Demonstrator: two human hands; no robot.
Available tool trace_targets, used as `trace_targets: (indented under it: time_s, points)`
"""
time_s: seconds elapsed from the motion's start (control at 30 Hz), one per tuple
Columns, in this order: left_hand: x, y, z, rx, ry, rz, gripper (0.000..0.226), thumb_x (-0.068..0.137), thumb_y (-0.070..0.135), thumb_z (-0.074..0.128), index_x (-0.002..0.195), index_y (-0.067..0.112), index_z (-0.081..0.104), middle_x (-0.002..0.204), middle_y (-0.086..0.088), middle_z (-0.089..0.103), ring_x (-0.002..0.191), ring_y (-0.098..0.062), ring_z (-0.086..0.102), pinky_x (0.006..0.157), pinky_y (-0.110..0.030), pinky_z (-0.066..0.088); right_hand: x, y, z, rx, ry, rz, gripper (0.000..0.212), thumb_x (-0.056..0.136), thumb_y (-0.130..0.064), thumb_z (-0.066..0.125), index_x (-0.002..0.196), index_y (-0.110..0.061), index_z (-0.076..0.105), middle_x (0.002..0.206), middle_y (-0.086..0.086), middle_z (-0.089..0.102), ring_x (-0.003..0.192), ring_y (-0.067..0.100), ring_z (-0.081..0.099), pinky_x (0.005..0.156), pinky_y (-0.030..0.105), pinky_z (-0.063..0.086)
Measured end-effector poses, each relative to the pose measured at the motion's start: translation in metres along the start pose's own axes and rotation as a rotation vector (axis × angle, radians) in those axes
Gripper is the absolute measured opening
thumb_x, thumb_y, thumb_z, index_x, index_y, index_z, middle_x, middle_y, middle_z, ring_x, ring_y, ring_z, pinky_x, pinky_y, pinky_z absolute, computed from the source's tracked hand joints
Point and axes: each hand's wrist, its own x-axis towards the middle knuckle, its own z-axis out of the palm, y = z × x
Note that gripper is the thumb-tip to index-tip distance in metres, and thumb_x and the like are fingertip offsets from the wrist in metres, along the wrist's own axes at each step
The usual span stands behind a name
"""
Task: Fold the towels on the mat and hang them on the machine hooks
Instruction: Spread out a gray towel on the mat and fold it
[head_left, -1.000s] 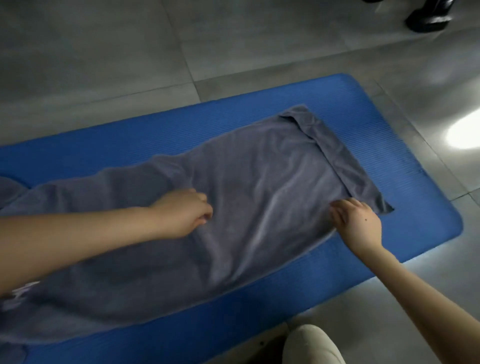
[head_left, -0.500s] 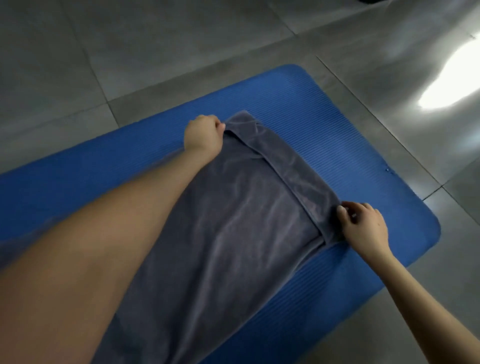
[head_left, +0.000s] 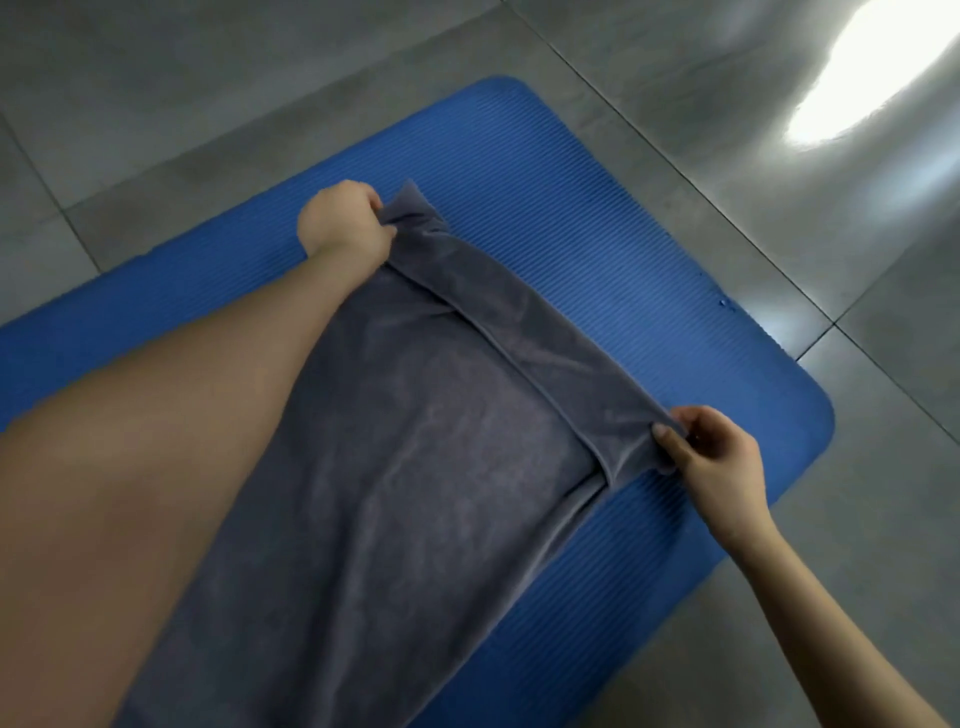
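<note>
Both arms outstretched — left hand (head_left: 343, 221) and right hand (head_left: 714, 454) each pinch a corner of the towel (head_left: 415, 467) at the mat's (head_left: 597, 218) end.

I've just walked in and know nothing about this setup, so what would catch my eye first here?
A grey towel lies along a bright blue mat on a grey tiled floor. Its far end is turned back in a band, and the left hand and right hand each pinch one end of that band. A white glare lights the floor at the upper right.
</note>
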Motion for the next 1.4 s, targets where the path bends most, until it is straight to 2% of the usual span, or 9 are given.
trace_targets:
  time_s: [0.1,0.27,0.47,0.6,0.77,0.97,1.17,1.3,1.4]
  points:
    - [0.004,0.022,-0.013,-0.094,0.115,0.035,0.023,0.084,0.030,0.064,0.102,0.017,0.068,0.105,-0.007,0.068,0.101,-0.028,0.060,0.072,-0.032,0.041,0.004,0.001,-0.012,-0.107,0.151,0.022,0.009,0.084,-0.008,0.067,0.079,-0.015,0.065,0.078,-0.002,0.067,0.066,0.003,0.060,0.067,0.018,0.050]
    - [0.008,0.086,-0.009,-0.391,0.135,0.148,0.024,0.082,0.024,0.063,0.105,0.017,0.069,0.106,-0.002,0.069,0.101,-0.019,0.061,0.079,-0.026,0.040,0.024,-0.003,-0.032,-0.392,0.512,0.019,0.011,0.086,-0.012,0.054,0.092,-0.011,0.063,0.094,0.009,0.066,0.089,0.030,0.059,0.074,0.032,0.037]
    - [-0.020,0.086,0.018,-0.442,-0.069,0.290,0.044,0.088,0.019,0.061,0.130,0.016,0.052,0.133,-0.007,0.050,0.124,-0.019,0.046,0.100,-0.022,0.031,0.037,0.008,-0.028,-0.721,0.437,-0.059,0.036,0.086,-0.016,0.057,0.121,-0.011,0.056,0.122,0.019,0.053,0.107,0.038,0.048,0.081,0.041,0.034]
    - [-0.073,0.046,0.022,-0.300,-0.019,0.402,0.026,0.088,0.021,0.061,0.113,0.015,0.063,0.116,-0.008,0.059,0.112,-0.026,0.051,0.092,-0.028,0.035,0.008,0.017,-0.012,-0.893,0.477,-0.354,0.033,0.079,-0.022,0.059,0.109,-0.010,0.062,0.117,0.018,0.057,0.102,0.039,0.051,0.093,0.046,0.030]
    - [-0.182,-0.019,0.018,-0.257,-0.054,0.498,0.015,0.082,0.029,0.064,0.083,0.015,0.069,0.080,-0.004,0.060,0.079,-0.027,0.056,0.070,-0.035,0.044,-0.058,0.016,0.017,-0.644,0.072,-0.829,0.018,0.087,-0.024,0.055,0.080,-0.011,0.066,0.083,0.005,0.062,0.078,0.029,0.054,0.073,0.035,0.035]
    - [-0.336,-0.104,0.011,-0.045,-0.220,0.607,0.029,0.080,0.044,0.049,0.070,0.020,0.061,0.068,0.005,0.055,0.062,-0.017,0.054,0.053,-0.028,0.043,-0.123,0.026,0.062,-0.631,-0.298,-1.191,0.024,0.091,-0.034,0.052,0.088,-0.018,0.070,0.087,-0.004,0.063,0.082,0.019,0.050,0.079,0.034,0.040]
    - [-0.386,-0.148,0.010,0.090,-0.293,0.534,0.029,0.061,0.031,0.085,0.081,0.020,0.067,0.073,0.004,0.058,0.064,-0.017,0.058,0.054,-0.025,0.047,-0.127,0.025,0.084,-0.691,-0.317,-1.200,0.027,0.090,-0.040,0.049,0.084,-0.023,0.068,0.085,-0.005,0.061,0.079,0.018,0.046,0.075,0.033,0.036]
    - [-0.380,-0.142,-0.001,-0.129,-0.262,0.141,0.016,0.085,0.024,0.066,0.100,0.017,0.066,0.090,0.004,0.067,0.084,-0.018,0.062,0.071,-0.028,0.046,-0.118,0.009,0.089,-0.685,-0.334,-1.094,0.029,0.087,-0.040,0.047,0.074,-0.028,0.070,0.072,-0.010,0.062,0.069,0.019,0.052,0.065,0.032,0.029]
    - [-0.375,-0.147,-0.003,-0.155,-0.141,0.004,0.013,0.085,0.027,0.066,0.092,0.017,0.064,0.085,0.005,0.065,0.080,-0.017,0.059,0.066,-0.028,0.042,-0.115,-0.003,0.098,-0.749,-0.278,-1.079,0.028,0.083,-0.035,0.048,0.068,-0.026,0.069,0.066,-0.006,0.059,0.063,0.023,0.052,0.063,0.032,0.024]
